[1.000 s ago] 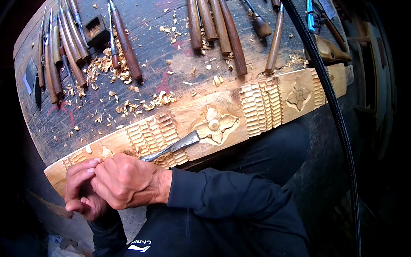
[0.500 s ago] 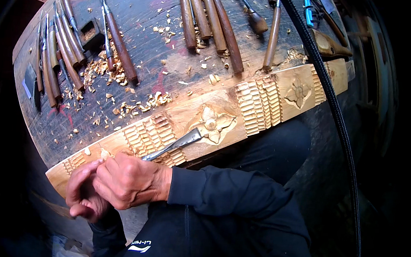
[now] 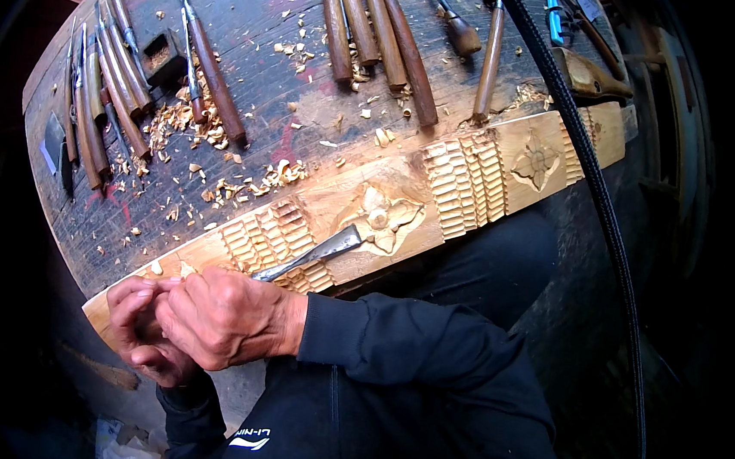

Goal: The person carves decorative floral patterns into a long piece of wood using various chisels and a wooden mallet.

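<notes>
A long pale wooden board (image 3: 357, 255), carved with flowers and ridged bands, slants across the table's near edge. My right hand (image 3: 222, 322), at the board's left part, is closed on a chisel (image 3: 309, 255); the handle is hidden by my fingers. The steel blade points up and right, its tip at the middle flower carving (image 3: 381, 218). My left hand (image 3: 139, 332) is just left of and partly under my right hand, its fingers curled close against it; whatever they grip is hidden.
Several chisels and gouges (image 3: 398, 59) lie in groups on the dark worn table (image 3: 250, 74), among wood shavings (image 3: 194, 130), a small dark block (image 3: 163, 58) and a wooden mallet-like tool (image 3: 591, 74). A black braided cord (image 3: 606, 214) hangs down the right side.
The chisel's tip has shifted slightly up and right. My left fingers have shifted a little against my right hand, and the board's right end appears slightly higher in view.
</notes>
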A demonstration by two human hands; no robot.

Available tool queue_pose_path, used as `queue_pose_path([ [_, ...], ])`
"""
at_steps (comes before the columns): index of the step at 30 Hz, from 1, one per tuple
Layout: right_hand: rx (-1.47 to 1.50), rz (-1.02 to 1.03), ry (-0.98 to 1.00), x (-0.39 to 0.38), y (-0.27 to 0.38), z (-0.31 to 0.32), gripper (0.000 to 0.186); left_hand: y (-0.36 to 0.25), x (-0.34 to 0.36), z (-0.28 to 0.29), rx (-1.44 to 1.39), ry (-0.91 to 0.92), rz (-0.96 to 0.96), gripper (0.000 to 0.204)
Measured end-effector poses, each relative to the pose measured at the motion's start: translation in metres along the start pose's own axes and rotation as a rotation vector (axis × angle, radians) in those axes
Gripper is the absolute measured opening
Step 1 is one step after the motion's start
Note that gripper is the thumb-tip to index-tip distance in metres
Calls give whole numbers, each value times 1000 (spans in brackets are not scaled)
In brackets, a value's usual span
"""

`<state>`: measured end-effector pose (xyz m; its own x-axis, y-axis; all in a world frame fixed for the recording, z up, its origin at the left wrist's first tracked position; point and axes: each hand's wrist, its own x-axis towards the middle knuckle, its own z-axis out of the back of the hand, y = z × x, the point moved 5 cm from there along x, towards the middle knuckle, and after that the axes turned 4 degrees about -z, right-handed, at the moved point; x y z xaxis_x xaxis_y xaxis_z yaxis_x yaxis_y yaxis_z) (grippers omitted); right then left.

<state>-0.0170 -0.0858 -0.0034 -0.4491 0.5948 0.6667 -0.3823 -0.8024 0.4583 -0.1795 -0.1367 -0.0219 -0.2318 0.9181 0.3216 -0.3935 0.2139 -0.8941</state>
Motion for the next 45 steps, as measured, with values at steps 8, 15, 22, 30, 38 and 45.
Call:
queue_pose_path([
  [8, -3, -6, -45, 2, -3, 3, 19, 3, 1, 1, 4, 58, -56, 78],
  [15, 21, -10, -52, 0, -4, 6, 21, 3, 0, 2, 3, 82, -105, 74],
  [22, 3, -16, -27, -2, -7, 7, 23, 3, -1, -4, -79, 37, -97, 91],
  [30, 12, -2, -10, -3, 9, 1, 23, 1, -12, 6, -222, -73, -65, 94],
  [38, 11, -9, 25, -5, 12, -2, 23, 5, -17, 8, -200, -71, -81, 95],
  [45, 0, -10, 44, -7, 6, -5, 22, -5, -1, 0, 193, 44, -40, 96],
])
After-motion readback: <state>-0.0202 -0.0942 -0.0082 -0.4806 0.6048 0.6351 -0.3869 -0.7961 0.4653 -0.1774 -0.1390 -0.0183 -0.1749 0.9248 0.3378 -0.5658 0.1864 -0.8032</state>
